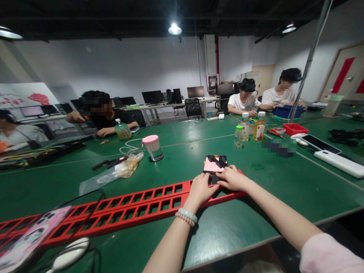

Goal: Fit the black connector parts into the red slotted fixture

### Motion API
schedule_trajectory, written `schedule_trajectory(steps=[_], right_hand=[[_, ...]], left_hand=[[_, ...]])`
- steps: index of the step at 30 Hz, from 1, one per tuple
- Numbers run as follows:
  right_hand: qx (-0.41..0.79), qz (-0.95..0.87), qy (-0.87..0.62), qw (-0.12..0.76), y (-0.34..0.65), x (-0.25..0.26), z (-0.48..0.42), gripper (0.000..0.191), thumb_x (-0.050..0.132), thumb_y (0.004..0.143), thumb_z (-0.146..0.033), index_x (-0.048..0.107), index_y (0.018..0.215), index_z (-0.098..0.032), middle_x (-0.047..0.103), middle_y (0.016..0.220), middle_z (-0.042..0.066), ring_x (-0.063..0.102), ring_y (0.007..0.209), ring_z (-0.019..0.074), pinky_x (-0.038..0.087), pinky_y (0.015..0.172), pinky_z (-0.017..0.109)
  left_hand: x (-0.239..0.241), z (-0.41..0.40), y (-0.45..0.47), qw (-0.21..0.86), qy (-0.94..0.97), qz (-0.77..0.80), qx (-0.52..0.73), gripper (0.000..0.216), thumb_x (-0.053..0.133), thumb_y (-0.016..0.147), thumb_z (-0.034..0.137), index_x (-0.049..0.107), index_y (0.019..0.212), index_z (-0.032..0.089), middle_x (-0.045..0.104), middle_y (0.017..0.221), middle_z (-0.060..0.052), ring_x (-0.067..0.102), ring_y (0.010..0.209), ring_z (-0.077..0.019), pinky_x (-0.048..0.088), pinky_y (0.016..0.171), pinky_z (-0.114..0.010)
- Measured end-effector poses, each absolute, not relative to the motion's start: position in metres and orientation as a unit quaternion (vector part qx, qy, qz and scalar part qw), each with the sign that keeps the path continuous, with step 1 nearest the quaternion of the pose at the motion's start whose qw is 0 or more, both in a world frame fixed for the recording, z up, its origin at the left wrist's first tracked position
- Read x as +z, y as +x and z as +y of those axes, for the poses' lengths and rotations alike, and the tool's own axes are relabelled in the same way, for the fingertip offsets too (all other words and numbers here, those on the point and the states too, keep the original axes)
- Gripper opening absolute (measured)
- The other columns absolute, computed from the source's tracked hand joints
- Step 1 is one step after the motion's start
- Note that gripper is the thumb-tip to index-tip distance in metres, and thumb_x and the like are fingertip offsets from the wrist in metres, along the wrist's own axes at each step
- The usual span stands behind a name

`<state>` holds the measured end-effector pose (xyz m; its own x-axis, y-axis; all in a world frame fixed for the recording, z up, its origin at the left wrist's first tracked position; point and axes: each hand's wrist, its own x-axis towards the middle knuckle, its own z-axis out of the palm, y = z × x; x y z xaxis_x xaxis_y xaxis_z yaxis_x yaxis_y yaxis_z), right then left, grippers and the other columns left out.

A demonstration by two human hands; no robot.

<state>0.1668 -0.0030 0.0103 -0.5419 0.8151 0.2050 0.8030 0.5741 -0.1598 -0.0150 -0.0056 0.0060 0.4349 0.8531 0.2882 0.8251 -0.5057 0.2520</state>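
My left hand and my right hand meet over the right end of a long red slotted rack lying across the green table. Their fingers are curled together around a small black part at the rack's end. Just beyond the hands lies a black tray with a pink sheet and small black pieces on it. My left wrist wears a pale bead bracelet.
A pink-lidded cup, a plastic bag, bottles, a red tray, a phone and a white bar stand around. A pink-cased phone and cables lie front left. Several people sit at the table's far sides.
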Motion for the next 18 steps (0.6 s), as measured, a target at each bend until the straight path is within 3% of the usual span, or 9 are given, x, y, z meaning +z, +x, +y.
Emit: schedule_trajectory(steps=[12,18], right_hand=[[0.028,-0.868,-0.466,0.172,0.168,0.014,-0.002,0.043,0.049,0.08,-0.044,0.053,0.119,-0.024,0.059,0.103,0.014,0.045,0.101,0.0268,0.023,0.088,0.045],[0.073,-0.837,-0.437,0.322,0.203,0.053,-0.057,0.042,0.039,0.083,-0.051,0.063,0.105,-0.024,0.059,0.097,0.011,0.049,0.093,0.0229,0.033,0.082,0.038]], left_hand=[[0.002,-0.007,-0.016,0.041,0.845,0.493,0.205,0.037,0.056,0.075,0.049,0.055,0.094,0.017,0.058,0.093,-0.009,0.054,0.087,-0.0257,0.04,0.076,-0.034],[0.031,-0.019,-0.01,0.104,0.844,0.454,0.266,0.035,0.06,0.074,0.031,0.053,0.107,0.02,0.055,0.107,-0.008,0.049,0.101,-0.0243,0.037,0.088,-0.036]])
